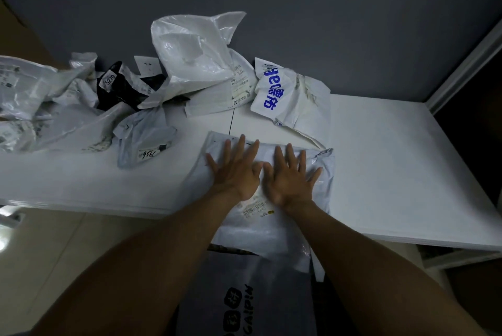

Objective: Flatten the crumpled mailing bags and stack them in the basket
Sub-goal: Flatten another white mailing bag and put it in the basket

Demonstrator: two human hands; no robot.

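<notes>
A pale grey mailing bag with a shipping label lies flat at the white table's front edge and hangs over it. My left hand and my right hand press on it side by side, palms down, fingers spread straight. Beyond them lie crumpled bags: a white one with blue print, a big puffed white one, a small grey one, a black one and several more at the far left. Below the table edge lies a grey bag printed "GAIPIN"; what it rests in is hidden.
The white table stretches bare to the right of the bags, up to a dark grey wall. A white frame edge runs along the right. Pale floor shows below the table's front edge at the left.
</notes>
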